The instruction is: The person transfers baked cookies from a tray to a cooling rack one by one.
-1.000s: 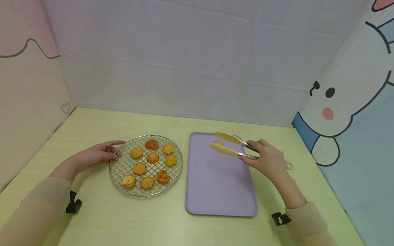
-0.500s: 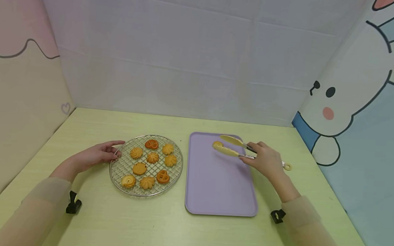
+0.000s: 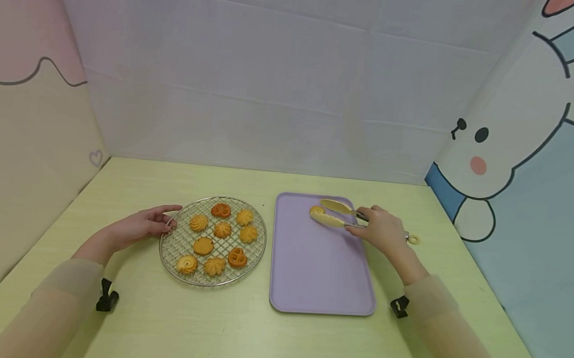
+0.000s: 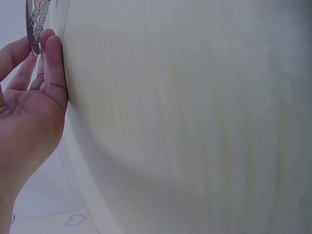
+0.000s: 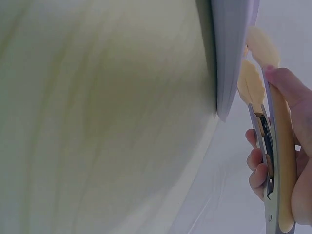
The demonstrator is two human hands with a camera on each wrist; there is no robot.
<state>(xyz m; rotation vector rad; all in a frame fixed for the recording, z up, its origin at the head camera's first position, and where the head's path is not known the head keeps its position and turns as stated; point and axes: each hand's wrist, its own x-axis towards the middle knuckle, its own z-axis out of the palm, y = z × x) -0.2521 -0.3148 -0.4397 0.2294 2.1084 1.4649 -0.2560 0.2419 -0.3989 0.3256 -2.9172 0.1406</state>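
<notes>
My left hand [image 3: 138,228] pinches the left rim of a round wire rack [image 3: 178,251]; in the left wrist view the fingers [image 4: 54,61] meet the rack's edge [image 4: 35,29]. Several cookies lie on the mesh, among them a pretzel-shaped cookie [image 3: 221,210] and a swirled cookie [image 3: 187,264]. Over the far part of a lilac tray [image 3: 318,276], my right hand [image 3: 381,230] grips kitchen tongs [image 3: 327,220] with cream tips. The tips stand spread apart around a small round cookie [image 3: 317,210] on the tray, partly hidden by the nearer tip.
Rack and tray sit side by side on a pale yellow-green table [image 3: 199,324], with a narrow gap between them. A white sheet [image 3: 281,93] hangs behind. Printed panels flank the table, one with a rabbit cartoon [image 3: 485,155] on the right.
The tongs, in my right hand, have come down and toward me over the tray, and their spread tips now flank the cookie. My left hand and the rack have stayed still.
</notes>
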